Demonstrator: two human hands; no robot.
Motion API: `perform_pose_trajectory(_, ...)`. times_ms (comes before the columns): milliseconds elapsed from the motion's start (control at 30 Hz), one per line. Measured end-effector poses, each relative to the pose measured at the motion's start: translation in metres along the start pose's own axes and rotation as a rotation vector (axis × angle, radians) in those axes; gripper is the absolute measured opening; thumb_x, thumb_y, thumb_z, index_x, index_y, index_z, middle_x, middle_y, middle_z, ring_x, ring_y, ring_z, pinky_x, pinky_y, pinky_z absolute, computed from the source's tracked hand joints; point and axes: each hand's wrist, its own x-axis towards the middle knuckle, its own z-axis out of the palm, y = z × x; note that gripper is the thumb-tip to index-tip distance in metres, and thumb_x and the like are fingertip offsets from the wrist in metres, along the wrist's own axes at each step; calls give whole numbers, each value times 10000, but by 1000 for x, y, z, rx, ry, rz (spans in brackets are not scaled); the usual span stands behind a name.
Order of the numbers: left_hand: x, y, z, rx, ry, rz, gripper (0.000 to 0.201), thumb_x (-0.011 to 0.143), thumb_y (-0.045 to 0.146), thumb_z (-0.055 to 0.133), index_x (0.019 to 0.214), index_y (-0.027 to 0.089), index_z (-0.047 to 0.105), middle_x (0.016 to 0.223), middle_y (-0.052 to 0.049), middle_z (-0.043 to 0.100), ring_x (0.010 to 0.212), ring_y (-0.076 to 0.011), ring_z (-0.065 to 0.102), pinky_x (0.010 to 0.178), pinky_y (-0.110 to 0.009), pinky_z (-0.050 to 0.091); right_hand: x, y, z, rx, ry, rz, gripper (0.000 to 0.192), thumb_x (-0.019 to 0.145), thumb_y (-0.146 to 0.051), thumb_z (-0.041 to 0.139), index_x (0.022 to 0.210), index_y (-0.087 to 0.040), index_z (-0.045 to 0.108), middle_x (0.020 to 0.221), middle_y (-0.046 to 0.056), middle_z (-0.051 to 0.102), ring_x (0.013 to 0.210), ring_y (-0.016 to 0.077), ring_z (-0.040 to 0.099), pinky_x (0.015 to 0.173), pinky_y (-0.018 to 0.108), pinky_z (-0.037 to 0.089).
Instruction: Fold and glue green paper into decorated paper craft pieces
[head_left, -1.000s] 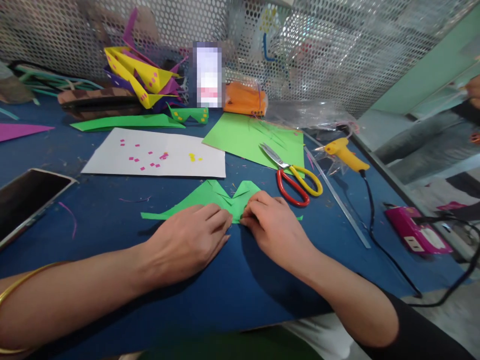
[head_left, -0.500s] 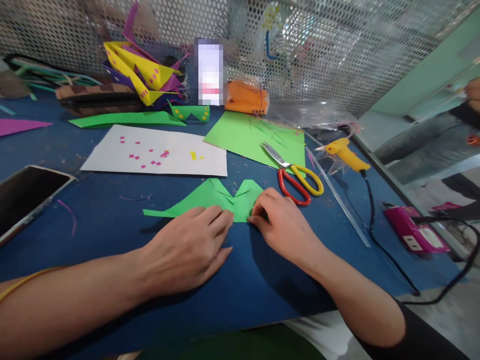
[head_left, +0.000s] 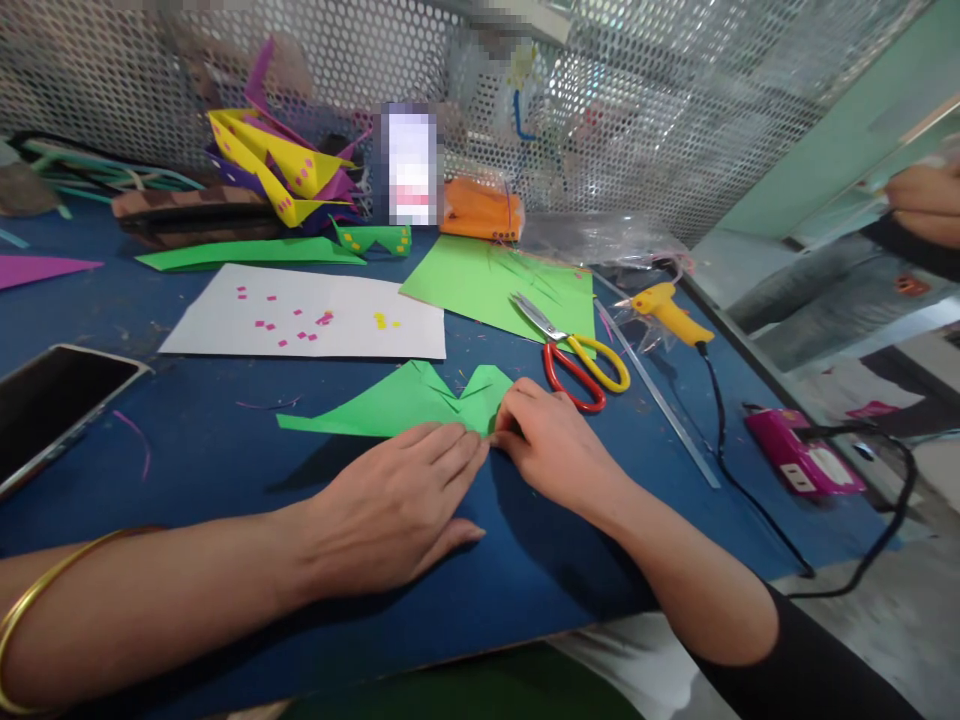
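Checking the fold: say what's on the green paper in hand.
On the green paper, the left hand covers part of the near edge; the right hand hides the right end.

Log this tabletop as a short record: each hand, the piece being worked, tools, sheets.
Left hand: laid flat, fingertips at the near edge of the folded green paper, thumb spread away
Right hand: fingers curled at the paper's right part; grip unclear
Workpiece: folded green paper, V-shaped notch on far side
Scissors: blades over light-green sheet, red and yellow handles
Glue gun: yellow, right of scissors
White sheet: bears small pink and yellow bits
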Motion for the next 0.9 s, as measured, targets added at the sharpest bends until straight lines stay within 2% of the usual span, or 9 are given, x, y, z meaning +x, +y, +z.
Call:
perform_pose_trajectory(167,2,-1,1,45,-29,22,610,951,526,536,1177,-26,666,1131,-224,690,1012,-341,611,903,-439,469,-3,-1,0,-8,9,-10,148,874,-130,683,780,-167,574,887,9,581,806,165,555,770,334,341)
perform_pose_trajectory(400,3,-1,-1,-15,-47,-15,506,951,502,542,1119,51,698,1128,-192,694,967,-309,617,812,-405,496,-16,12,-3,66,75,-37,132,880,-83,657,807,-186,617,898,-1,618,864,165,585,869,364,372)
perform_pose_trajectory(633,-2,-4,7,-59,-29,-40,607,978,523,476,1266,8,614,1238,-209,658,1066,-320,590,913,-418,472,-16,14,-8,39,43,63,147,846,-85,654,743,-174,599,873,14,600,790,164,553,787,345,376)
perform_pose_trajectory(900,-5,-3,11,-62,23,-59,655,980,552,458,1330,9,565,1299,-217,639,1124,-331,584,954,-421,459,-15,11,-9,-31,11,35,138,847,-85,617,745,-167,572,870,22,569,792,167,523,758,328,333)
